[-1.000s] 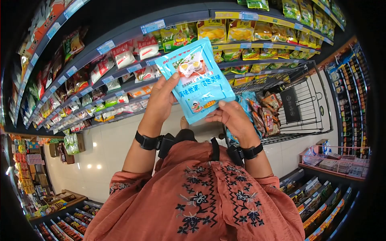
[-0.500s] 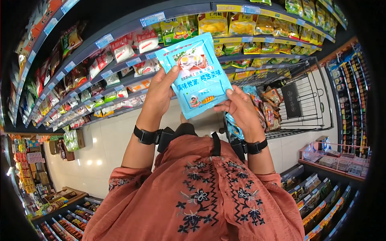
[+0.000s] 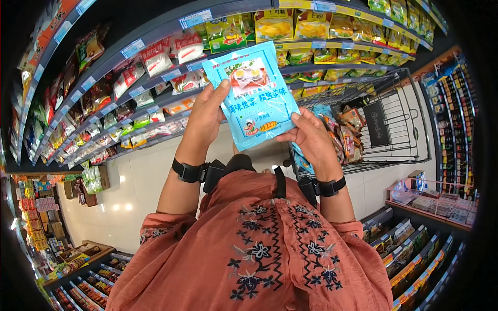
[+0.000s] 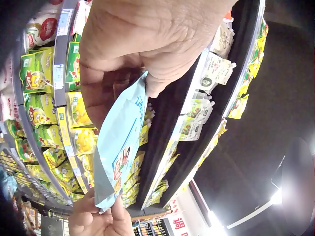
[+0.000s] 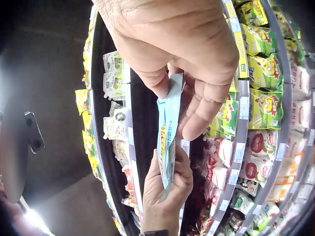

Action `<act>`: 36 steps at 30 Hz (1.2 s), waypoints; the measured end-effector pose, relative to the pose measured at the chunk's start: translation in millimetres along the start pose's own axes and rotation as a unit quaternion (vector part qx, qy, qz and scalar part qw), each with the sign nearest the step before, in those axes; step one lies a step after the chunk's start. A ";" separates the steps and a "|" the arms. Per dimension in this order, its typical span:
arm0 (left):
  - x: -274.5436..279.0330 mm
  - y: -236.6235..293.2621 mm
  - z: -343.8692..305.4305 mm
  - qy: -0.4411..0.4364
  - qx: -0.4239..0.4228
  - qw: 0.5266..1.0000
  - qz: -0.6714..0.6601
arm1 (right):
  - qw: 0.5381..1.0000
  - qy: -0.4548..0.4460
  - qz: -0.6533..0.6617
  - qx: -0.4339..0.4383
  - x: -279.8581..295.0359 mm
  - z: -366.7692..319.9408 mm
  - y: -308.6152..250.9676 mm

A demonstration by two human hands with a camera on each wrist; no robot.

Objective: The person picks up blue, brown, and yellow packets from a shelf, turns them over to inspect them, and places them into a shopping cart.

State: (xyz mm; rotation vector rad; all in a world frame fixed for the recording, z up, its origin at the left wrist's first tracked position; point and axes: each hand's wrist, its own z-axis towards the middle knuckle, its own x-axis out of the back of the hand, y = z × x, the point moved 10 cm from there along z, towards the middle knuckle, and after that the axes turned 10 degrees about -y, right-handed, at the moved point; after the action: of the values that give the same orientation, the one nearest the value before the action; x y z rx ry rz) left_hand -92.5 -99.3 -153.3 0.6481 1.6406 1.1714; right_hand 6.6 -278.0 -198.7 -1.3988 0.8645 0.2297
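A light blue plastic packet (image 3: 254,98), printed with a picture of eggs and dark blue lettering, is held up in front of my chest, its printed face toward the head camera. My left hand (image 3: 206,116) grips its left edge, thumb on the front and fingers behind. At the lower right corner my right hand (image 3: 310,140) pinches it, thumb over the front. In the left wrist view the packet (image 4: 120,147) shows at a slant between both hands. From the right wrist it (image 5: 169,132) is nearly edge-on, the corner between thumb and fingers.
Shelves of bagged seasonings (image 3: 272,28) curve across the front and left. A wire shopping cart (image 3: 399,124) stands at the right, with several packets (image 3: 347,135) in it. Pale tiled floor (image 3: 135,192) lies below. Lower racks (image 3: 415,254) flank me behind at both sides.
The packet has risen slightly and turned a little more upright, with less glare on its print. My right hand has shifted up and right along its edge; both hands keep hold.
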 end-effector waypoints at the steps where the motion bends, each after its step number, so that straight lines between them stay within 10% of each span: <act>1: -0.1 -1.2 0.0 0.000 0.002 1.000 -0.001 | 1.000 0.003 0.004 -0.001 1.2 -1.0 1.3; 36: -6.0 -15.2 -3.3 -0.018 0.042 0.999 0.004 | 0.999 0.003 -0.034 -0.039 -5.6 -2.6 9.8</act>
State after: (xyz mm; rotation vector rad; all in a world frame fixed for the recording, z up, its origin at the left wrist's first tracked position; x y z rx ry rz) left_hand -91.6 -111.6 -164.5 0.7264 1.6645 1.0950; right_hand -4.3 -276.5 -202.4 -1.4998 0.8198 0.2097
